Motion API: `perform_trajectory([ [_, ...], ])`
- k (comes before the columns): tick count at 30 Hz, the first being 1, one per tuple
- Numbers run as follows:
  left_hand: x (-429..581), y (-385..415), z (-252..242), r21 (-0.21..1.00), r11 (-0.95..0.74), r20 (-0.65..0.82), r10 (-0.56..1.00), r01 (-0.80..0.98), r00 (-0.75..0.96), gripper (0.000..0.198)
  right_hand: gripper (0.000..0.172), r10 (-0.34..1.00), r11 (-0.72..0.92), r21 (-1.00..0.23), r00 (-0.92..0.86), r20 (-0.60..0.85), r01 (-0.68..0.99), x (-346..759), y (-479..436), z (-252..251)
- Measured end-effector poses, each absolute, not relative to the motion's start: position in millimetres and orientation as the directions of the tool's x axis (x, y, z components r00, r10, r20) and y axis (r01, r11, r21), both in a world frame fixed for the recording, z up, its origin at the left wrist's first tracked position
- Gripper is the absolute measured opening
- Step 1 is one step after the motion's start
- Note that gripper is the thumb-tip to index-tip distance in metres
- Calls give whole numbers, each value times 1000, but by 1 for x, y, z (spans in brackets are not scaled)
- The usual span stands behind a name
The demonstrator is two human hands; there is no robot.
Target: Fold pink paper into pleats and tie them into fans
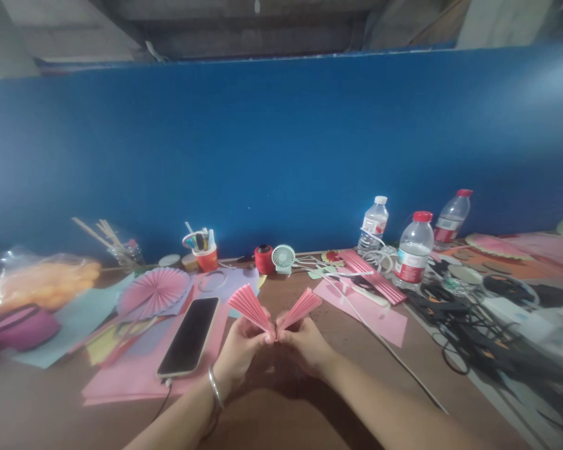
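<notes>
A strip of pink pleated paper (249, 305) is bent at its middle into a V above the table. My left hand (244, 350) pinches its left half near the fold, thumb in front. On the other side, my right hand (307, 347) grips the right half, and the two thumbs nearly meet at the fold. Both fanned ends stick up past the fingers. Left of my left hand, a phone (188, 337) with a cable plugged in lies on pink paper sheets (122, 382). A finished-looking round pink paper fan (154, 292) rests farther left.
Behind my hands stand a red cup of pens (206, 257), a red spool (263, 259) and a small fan (283, 257). Right are another pleated strip (373, 275), bottles (413, 250) and tangled black cables (478, 331). A blue partition (281, 144) closes the back.
</notes>
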State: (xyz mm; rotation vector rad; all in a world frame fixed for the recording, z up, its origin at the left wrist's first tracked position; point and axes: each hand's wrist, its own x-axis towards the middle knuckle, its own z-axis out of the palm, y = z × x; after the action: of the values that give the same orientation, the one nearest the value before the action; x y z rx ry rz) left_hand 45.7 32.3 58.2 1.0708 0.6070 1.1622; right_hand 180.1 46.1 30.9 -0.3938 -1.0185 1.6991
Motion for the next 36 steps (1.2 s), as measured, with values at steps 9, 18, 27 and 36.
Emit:
perform_trajectory([
  [9, 44, 36, 59, 935, -1, 125, 936, -354, 328, 22, 13, 910, -8, -801, -337, 243, -598, 181, 46, 32],
  [18, 42, 35, 59, 945, -27, 148, 923, -325, 354, 19, 12, 885, 16, -809, -368, 284, -587, 184, 48, 34],
  [27, 49, 26, 62, 907, -20, 175, 927, -420, 332, 35, 18, 889, -66, -731, -373, 266, -679, 179, 44, 34],
  [36, 46, 20, 65, 925, 11, 142, 918, -380, 370, 35, 18, 877, -39, -738, -377, 299, -674, 178, 44, 34],
])
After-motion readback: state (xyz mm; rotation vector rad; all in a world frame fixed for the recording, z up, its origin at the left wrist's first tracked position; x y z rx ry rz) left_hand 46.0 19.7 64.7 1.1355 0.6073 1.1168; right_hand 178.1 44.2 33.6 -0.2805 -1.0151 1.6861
